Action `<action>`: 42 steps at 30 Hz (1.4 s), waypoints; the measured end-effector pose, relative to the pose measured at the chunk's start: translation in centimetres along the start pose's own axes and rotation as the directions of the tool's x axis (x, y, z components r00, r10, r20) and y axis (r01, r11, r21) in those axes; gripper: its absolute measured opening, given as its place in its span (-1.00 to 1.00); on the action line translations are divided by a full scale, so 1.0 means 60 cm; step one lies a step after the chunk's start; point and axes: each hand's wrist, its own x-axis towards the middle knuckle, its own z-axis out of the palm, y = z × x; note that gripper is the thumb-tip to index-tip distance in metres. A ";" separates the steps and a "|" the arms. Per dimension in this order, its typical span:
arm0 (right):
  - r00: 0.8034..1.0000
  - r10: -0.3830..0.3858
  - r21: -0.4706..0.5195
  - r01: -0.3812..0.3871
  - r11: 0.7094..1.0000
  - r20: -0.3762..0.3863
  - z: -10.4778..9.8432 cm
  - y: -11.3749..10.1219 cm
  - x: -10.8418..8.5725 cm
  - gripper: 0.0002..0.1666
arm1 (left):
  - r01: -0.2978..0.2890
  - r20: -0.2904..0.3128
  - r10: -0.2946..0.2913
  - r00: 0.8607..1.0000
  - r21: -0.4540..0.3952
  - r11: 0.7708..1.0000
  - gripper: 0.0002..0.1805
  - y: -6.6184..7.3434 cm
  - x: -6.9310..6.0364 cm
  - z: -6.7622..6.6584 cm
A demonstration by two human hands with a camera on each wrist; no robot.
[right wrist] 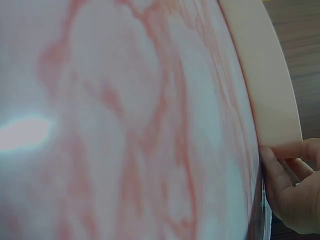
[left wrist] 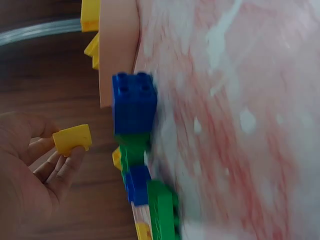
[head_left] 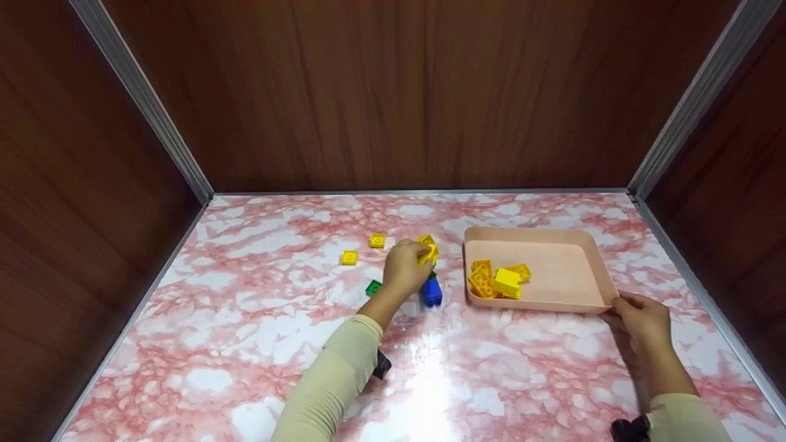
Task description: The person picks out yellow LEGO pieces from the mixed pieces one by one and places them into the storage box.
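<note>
Nearest to the camera were two pale sleeves (head_left: 331,387), with a black device (head_left: 382,365) at the left wrist. The left hand (head_left: 403,267) pinched a yellow block (left wrist: 72,139) between the thumb and the fingers, near the left side of the pink tray (head_left: 568,270). The right hand (head_left: 645,319) was clamped on the near right corner of this tray. Inside it, some yellow pieces (head_left: 507,283) lay together towards the near left corner. Two yellow squares (head_left: 377,240) lay apart on the marbled table (head_left: 245,331), beyond a small green brick (head_left: 374,287).

The head view showed a large blue brick (head_left: 433,293) just beside the left hand; the left wrist view showed also a smaller blue brick (left wrist: 138,185), and the four round studs of the large one. Letters on these studs were too small to tell. The right wrist view showed the outer wall of the tray, with fingers at its corner.
</note>
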 end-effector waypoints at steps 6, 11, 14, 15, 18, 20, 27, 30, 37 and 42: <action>1.000 -0.004 -0.030 0.004 1.000 0.007 0.003 -0.003 0.002 -0.36 | -0.047 0.063 0.046 0.997 0.024 0.999 -0.73 0.029 0.012 0.021; 1.000 -0.006 -0.010 0.006 1.000 0.011 0.003 -0.003 0.003 -0.36 | -0.112 0.091 0.109 0.990 0.029 0.993 -0.75 0.048 0.027 0.044; 1.000 -0.004 0.015 0.004 1.000 0.022 0.001 -0.002 0.003 -0.36 | -0.120 0.101 0.117 0.988 0.023 0.993 -0.76 0.061 0.035 0.058; 1.000 -0.002 0.019 0.001 1.000 0.023 0.001 -0.003 0.003 -0.35 | -0.124 0.102 0.121 0.987 0.020 0.992 -0.76 0.066 0.038 0.062; 1.000 -0.002 0.035 0.001 0.999 0.025 0.002 -0.004 0.002 -0.35 | -0.088 0.120 0.084 0.989 0.026 0.996 -0.76 0.078 0.047 0.075; 1.000 -0.003 0.047 0.002 0.999 0.022 0.003 -0.004 0.002 -0.35 | -0.051 0.135 0.046 0.990 0.034 0.998 -0.76 0.085 0.053 0.083; 1.000 -0.004 0.073 0.003 0.997 0.019 0.003 -0.004 0.001 -0.36 | 0.009 0.147 -0.017 0.989 0.057 0.998 -0.75 0.091 0.066 0.105; 1.000 -0.006 0.057 0.005 0.998 0.016 0.003 -0.004 0.000 -0.37 | 0.009 0.143 -0.015 0.990 0.040 0.999 -0.76 0.088 0.064 0.110; 1.000 0.009 0.022 -0.009 1.000 0.016 0.001 -0.005 -0.002 -0.35 | -0.001 0.124 0.001 0.992 0.000 1.000 -0.77 0.082 0.059 0.114; 1.000 0.017 0.003 -0.017 1.000 0.008 -0.001 -0.002 -0.002 -0.35 | 0.031 0.121 -0.027 0.992 -0.031 0.999 -0.76 0.076 0.056 0.113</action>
